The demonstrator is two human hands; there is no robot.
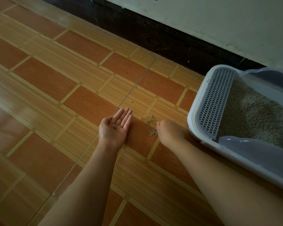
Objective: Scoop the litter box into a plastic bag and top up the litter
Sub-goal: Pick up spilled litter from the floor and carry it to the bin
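Head view: the left hand (116, 123) lies palm-up and open on the tiled floor (55, 82), cupping a few litter pellets (117, 125). The right hand (169, 130) is curled beside a scattered pellet cluster (152, 126); whether it pinches any, I cannot tell. The litter box (193, 115) sits just right. Tilting the flat palm would likely respill the pellets, and sweeping fast could scatter the cluster.

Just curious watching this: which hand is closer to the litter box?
The right hand. It rests on the floor just left of the litter box, fingers curled by the spilled litter grains. The left hand lies farther left, palm up, a few grains in it.
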